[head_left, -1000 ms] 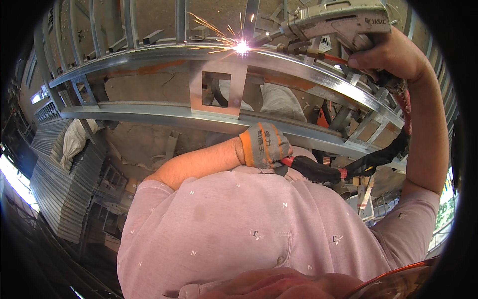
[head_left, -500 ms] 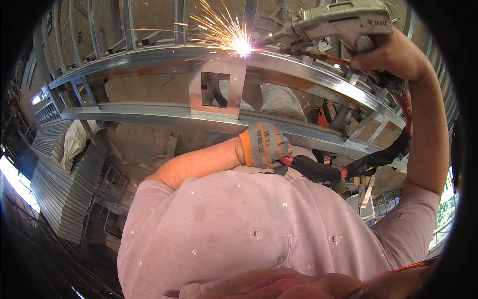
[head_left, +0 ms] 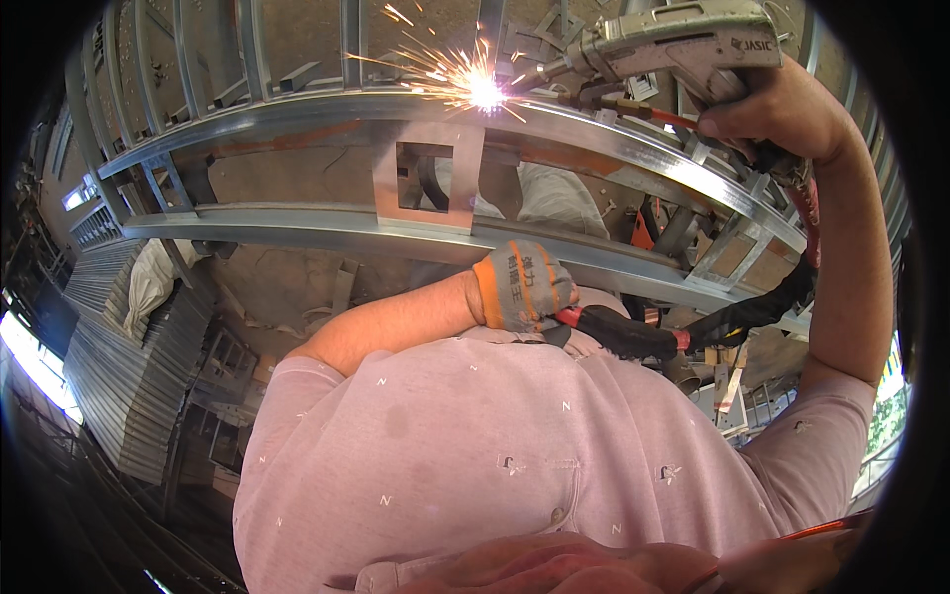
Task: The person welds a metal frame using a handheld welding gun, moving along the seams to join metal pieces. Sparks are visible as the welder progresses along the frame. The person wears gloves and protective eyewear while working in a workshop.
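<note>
The bare right hand [head_left: 764, 117], at two o'clock, wraps its fingers around the handle of a welding gun [head_left: 658, 45] at one o'clock. The gun's tip points toward nine, just beside a bright spark [head_left: 486, 93] at twelve, on the upper rail of a metal frame [head_left: 633, 147].

Near the centre, the gloved left hand [head_left: 526, 287] has its fingers curled closed on a red-and-black cable [head_left: 633, 335], which runs off between three and four. A plate [head_left: 387, 183] with a square hole spans the rails just left of twelve. Ridged sheets [head_left: 134, 381] lie toward eight.
</note>
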Motion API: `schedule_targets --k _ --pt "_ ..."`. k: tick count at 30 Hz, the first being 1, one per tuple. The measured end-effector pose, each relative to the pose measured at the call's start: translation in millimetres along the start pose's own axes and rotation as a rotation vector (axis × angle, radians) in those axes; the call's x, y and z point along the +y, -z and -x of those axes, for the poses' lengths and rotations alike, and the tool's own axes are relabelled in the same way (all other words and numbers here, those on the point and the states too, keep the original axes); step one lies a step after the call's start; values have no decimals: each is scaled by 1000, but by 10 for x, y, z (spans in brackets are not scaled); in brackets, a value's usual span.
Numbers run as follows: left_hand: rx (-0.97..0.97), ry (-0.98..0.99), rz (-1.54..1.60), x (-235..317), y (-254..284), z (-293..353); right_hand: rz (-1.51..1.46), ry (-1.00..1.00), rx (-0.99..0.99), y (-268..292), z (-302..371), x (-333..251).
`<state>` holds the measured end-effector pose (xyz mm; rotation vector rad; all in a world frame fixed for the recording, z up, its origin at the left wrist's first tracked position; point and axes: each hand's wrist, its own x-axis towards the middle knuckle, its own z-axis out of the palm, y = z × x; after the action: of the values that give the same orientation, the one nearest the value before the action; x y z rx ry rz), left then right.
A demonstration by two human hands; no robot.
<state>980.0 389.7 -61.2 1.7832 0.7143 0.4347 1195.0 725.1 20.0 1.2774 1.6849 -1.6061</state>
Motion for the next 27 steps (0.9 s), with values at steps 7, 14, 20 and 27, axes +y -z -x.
schedule_targets --k 7,14,20,27 --pt "-16 34 -48 28 -50 -36 -7 39 -3 43 19 98" --pt "-54 40 -13 55 -237 -198 -46 90 96 184 218 449" --pt "-1 15 78 89 -507 -423 -83 307 231 37 536 949" --pt "1 6 113 64 -641 -508 -137 -36 10 192 524 886"
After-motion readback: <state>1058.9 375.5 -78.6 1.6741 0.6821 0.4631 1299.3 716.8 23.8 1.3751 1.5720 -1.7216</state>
